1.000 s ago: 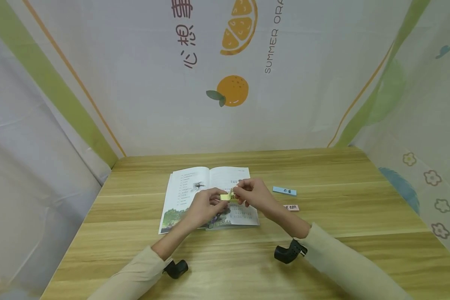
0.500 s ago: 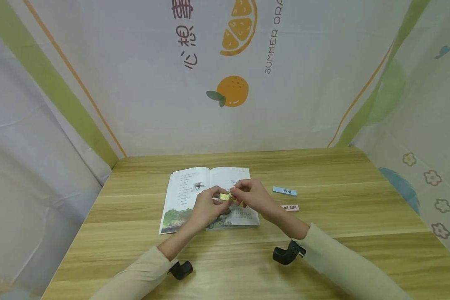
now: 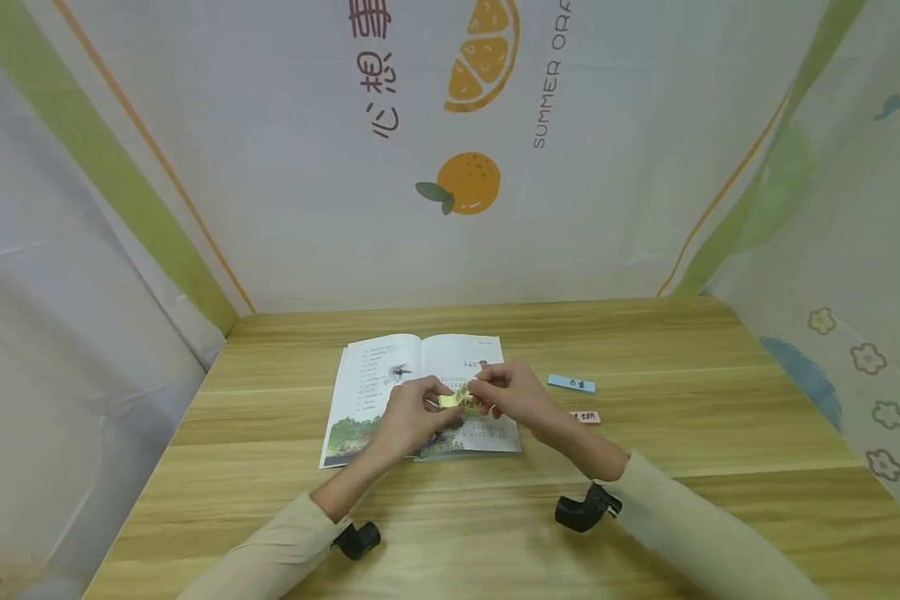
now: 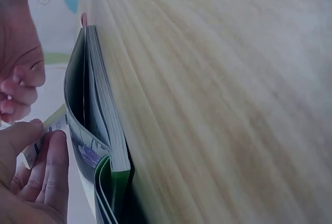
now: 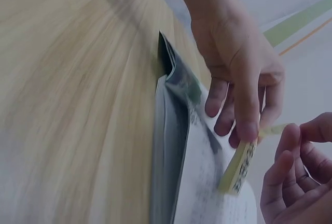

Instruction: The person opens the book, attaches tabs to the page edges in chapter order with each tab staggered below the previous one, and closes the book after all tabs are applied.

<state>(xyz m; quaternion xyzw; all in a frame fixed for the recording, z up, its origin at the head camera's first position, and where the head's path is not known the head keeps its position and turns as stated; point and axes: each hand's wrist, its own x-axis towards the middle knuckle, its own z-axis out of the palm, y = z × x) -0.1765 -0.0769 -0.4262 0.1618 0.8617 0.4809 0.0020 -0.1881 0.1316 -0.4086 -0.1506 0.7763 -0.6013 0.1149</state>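
Over an open book [image 3: 378, 392], my left hand [image 3: 408, 419] pinches a small pad of yellow sticky notes [image 3: 448, 401] between thumb and fingers. Dark handwriting shows on the pad [image 5: 240, 175] in the right wrist view. One end of its top strip [image 5: 273, 129] bends away from the pad, and my right hand [image 3: 516, 398] pinches that end. The left wrist view has the left hand [image 4: 36, 177] low at the left, with the right hand [image 4: 21, 73] above it. Fingers cover part of the pad.
On the wooden table [image 3: 682, 375], right of the book, lie a blue strip [image 3: 571, 383] and a pink strip [image 3: 587, 417], both with handwriting. The pink one is partly hidden by my right forearm. A printed white curtain [image 3: 315, 208] hangs behind the table.
The yellow top strip now stands further off the pad, and more of its writing shows. My right hand has shifted slightly to the right; the left hand keeps its hold.
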